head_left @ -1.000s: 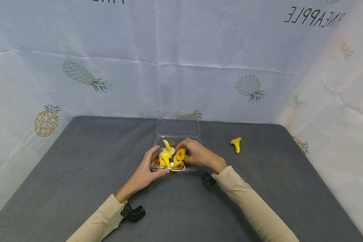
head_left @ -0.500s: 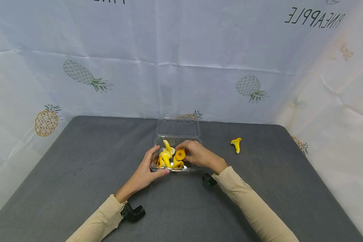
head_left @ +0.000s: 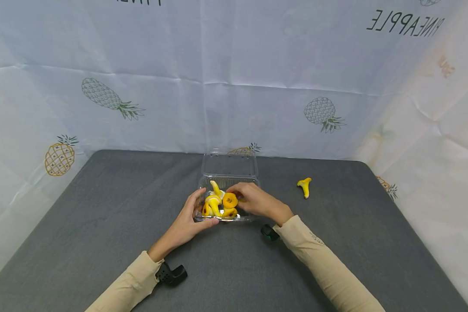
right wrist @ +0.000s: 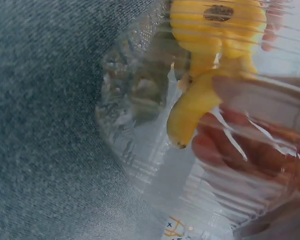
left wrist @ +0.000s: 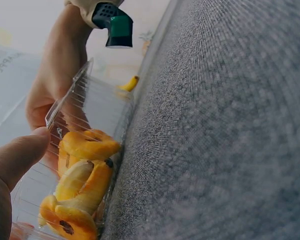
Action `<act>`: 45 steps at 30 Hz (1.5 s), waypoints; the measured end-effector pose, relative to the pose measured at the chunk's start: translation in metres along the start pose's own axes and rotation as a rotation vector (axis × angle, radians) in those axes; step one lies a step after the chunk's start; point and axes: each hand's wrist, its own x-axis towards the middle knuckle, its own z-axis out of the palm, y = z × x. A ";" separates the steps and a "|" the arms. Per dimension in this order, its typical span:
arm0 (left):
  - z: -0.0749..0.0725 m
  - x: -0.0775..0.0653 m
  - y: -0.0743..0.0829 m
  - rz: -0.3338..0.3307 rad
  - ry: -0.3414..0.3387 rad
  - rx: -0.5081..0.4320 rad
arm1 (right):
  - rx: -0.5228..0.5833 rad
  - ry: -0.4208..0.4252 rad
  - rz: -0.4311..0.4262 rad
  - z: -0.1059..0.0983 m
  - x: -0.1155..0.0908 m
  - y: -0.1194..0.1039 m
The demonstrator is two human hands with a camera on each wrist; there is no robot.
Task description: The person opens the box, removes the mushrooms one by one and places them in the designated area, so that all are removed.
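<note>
A clear plastic clamshell box (head_left: 246, 218) stands mid-table with several yellow toy mushrooms (head_left: 214, 203) inside. My left hand (head_left: 185, 221) grips its left front corner, the thumb at the front rim and the fingers along the side. My right hand (head_left: 257, 200) reaches into the right half of the box and pinches a mushroom (head_left: 230, 200) whose round orange cap faces up. Seen through the box wall in the right wrist view, the stem of this mushroom (right wrist: 190, 112) lies against the right fingers (right wrist: 215, 142). In the left wrist view, mushrooms (left wrist: 87, 145) crowd behind the clear wall.
The box's lid (head_left: 229, 164) is folded back toward the rear cloth (head_left: 171, 117), which has pineapple prints. One yellow mushroom (head_left: 305, 187) lies on the grey table (head_left: 140, 195) to the right of the box. Black wrist devices (head_left: 172, 274) hang below both cuffs.
The orange-capped mushroom has shifted slightly left and down in the box with my right fingers at it. My left hand and the box have stayed put.
</note>
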 end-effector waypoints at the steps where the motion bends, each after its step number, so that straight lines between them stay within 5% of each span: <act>1: 0.000 0.000 0.000 0.000 -0.001 0.000 | 0.008 -0.008 0.003 0.000 0.000 0.000; 26: 0.000 0.000 0.000 0.001 -0.004 -0.001 | 0.160 -0.141 -0.022 -0.011 -0.007 0.004; 45: 0.000 0.000 0.001 -0.012 -0.010 -0.003 | 0.225 0.101 0.025 -0.014 -0.026 0.005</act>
